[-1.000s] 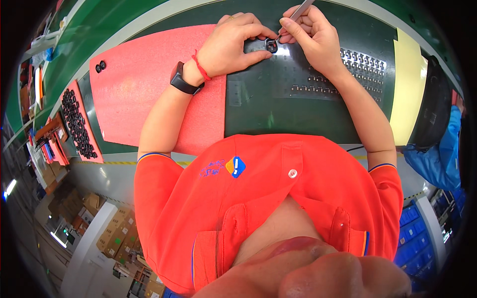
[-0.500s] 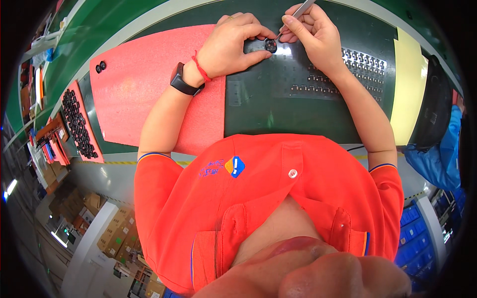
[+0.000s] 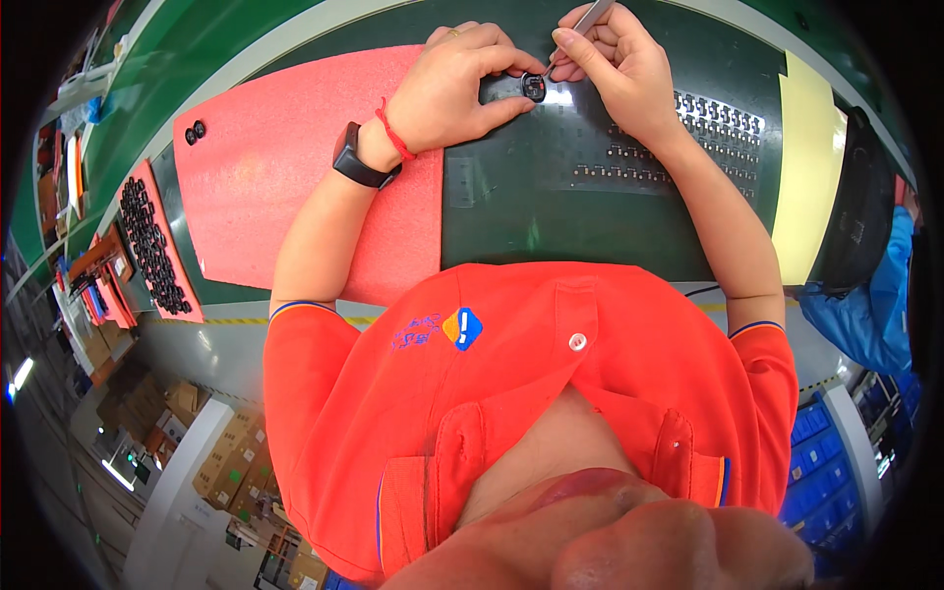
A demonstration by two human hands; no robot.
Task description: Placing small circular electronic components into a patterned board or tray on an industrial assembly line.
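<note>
On the dark green table mat, my left hand [image 3: 460, 87] grips a small round black part [image 3: 534, 88] between thumb and fingers. Its open inner side faces up, showing a reddish spot. My right hand [image 3: 619, 74] is closed around metal tweezers [image 3: 590, 20]. The tips point down to the part's upper right edge; whether they touch it is too small to tell. Beneath and beside my right forearm lies a clear sheet [image 3: 723, 123] with rows of tiny dark pieces.
A pink foam sheet [image 3: 295, 177] lies under my left forearm, with two black parts [image 3: 195, 132] at its far left corner. Further left, many similar parts [image 3: 155, 251] cover a smaller pink strip. A yellow sheet [image 3: 808, 177] and a black bag-like object [image 3: 860, 211] lie at the right.
Both hands keep nearly the same pose over the part. The whole view has shifted very slightly, and the tweezers have barely moved.
</note>
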